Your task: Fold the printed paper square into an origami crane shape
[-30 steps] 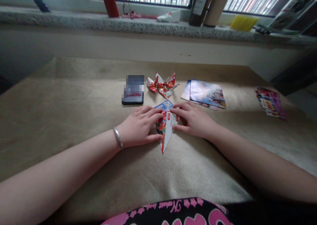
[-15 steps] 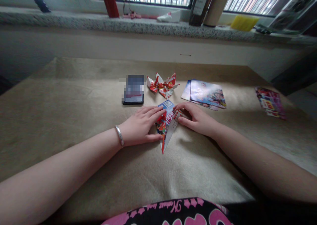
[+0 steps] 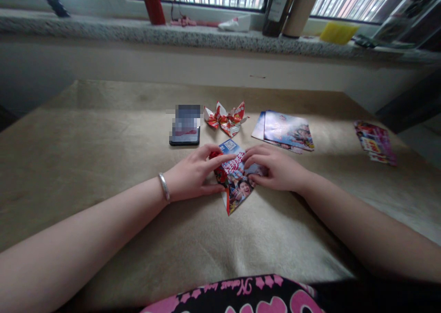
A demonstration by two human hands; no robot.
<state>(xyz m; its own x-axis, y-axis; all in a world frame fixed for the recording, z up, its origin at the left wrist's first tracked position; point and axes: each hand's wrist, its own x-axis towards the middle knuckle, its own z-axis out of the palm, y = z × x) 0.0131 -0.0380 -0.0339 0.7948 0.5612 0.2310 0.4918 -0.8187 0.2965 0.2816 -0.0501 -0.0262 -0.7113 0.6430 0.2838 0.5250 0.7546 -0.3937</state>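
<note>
A colourful printed sheet of folding paper [image 3: 236,184] lies in front of me, its near corner pointing toward me. A narrow folded flap shows along its left side, while the right side lies opened out. My left hand [image 3: 193,173] rests on the left part, fingers stretched and thumb near the lower left edge. At the right edge, my right hand [image 3: 272,166] has its fingers curled and thumb bent around the paper. Its fingertips partly cover that edge. Just beyond the sheet stand red and white folded paper pieces [image 3: 227,118].
A phone [image 3: 186,125] lies left of the folded pieces. Flat printed sheets [image 3: 287,130] are stacked at the right, with more printed papers [image 3: 374,143] farther right. Behind the table [image 3: 113,133], a stone windowsill [image 3: 113,33] holds a red bottle [image 3: 155,8] and a yellow block [image 3: 338,32].
The right flap, which was folded over with its pale back showing, is now opened out to the right, baring more of the print. My right hand has shifted slightly; my left stays on the paper.
</note>
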